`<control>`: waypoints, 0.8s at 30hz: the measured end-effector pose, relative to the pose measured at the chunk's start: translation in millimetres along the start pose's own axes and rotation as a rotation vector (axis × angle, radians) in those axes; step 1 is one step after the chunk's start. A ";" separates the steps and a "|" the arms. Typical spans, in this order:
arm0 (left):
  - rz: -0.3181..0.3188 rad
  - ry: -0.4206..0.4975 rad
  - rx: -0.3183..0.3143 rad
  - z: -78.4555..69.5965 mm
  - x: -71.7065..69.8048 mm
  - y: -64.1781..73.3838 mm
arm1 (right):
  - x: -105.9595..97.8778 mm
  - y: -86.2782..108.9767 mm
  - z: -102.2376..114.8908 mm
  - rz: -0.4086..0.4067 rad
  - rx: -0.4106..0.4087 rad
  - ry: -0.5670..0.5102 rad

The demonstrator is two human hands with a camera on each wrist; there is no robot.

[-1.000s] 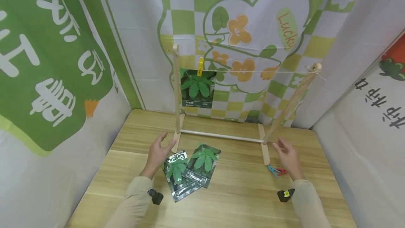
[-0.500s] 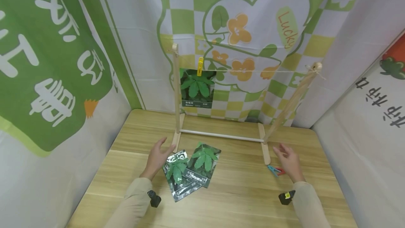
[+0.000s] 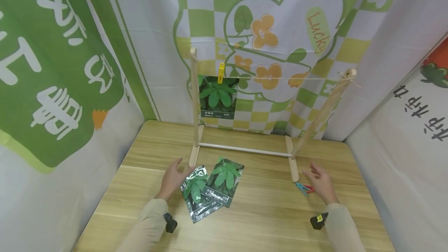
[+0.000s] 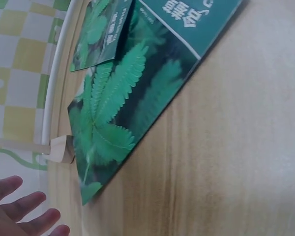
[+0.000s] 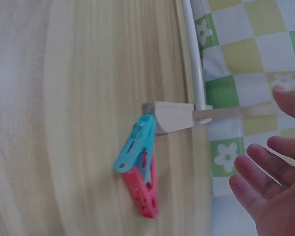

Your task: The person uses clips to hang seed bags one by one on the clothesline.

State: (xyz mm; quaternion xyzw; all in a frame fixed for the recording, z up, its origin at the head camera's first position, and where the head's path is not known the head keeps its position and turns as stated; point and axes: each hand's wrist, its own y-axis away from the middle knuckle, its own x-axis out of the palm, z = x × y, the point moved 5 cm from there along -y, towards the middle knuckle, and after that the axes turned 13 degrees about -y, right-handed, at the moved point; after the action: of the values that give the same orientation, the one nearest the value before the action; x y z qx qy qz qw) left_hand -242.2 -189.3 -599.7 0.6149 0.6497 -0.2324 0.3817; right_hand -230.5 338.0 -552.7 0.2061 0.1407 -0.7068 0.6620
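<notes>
My left hand hovers with spread fingers beside the left wooden foot and the glossy leaf-printed packets. One packet lies across another packet on the table. In the left wrist view, the fingers are apart from the lower packet. My right hand, loosely bent and holding nothing, is above and right of a blue clothespin and a red clothespin. The right wrist view shows the blue clothespin overlapping the red one. A yellow clothespin pins a hanging packet to the string.
A wooden frame stands at the table's back, with a left post, a right post and a white rod low between them. A thin string joins the post tops. Behind it hangs a checkered curtain.
Both hands have sunk slightly and drawn a little toward me. The packets, clothespins and frame have stayed put.
</notes>
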 end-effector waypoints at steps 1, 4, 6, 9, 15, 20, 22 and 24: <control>0.002 -0.004 -0.003 0.6 0.9 0.5 | 0.0 0.1 -2.6 0.008 0.012 0.003; 0.009 -0.021 -0.010 2.6 3.5 2.2 | 0.5 1.1 -9.6 0.033 0.041 0.004; 0.007 -0.035 -0.008 3.5 5.0 2.9 | 0.6 1.5 -15.2 0.043 0.050 0.011; 0.002 -0.059 -0.003 4.8 6.7 3.7 | 0.7 2.6 -23.2 0.054 0.070 0.026; -0.002 -0.096 0.017 6.9 10.0 5.5 | 1.3 5.5 -34.9 0.062 0.104 0.028; 0.000 -0.110 0.017 6.5 11.5 7.3 | 1.3 7.2 -43.5 0.085 0.128 0.049; -0.001 -0.122 0.021 5.9 11.9 7.9 | 1.0 7.0 -46.4 0.091 0.132 0.058; -0.005 -0.142 0.033 5.8 12.8 7.9 | 0.8 6.4 -48.6 0.098 0.137 0.063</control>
State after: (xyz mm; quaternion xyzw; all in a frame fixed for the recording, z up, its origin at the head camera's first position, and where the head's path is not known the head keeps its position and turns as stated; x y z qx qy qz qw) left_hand -232.6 -184.8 -611.9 0.6015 0.6185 -0.2870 0.4163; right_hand -219.1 359.7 -595.2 0.2800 0.1024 -0.6746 0.6753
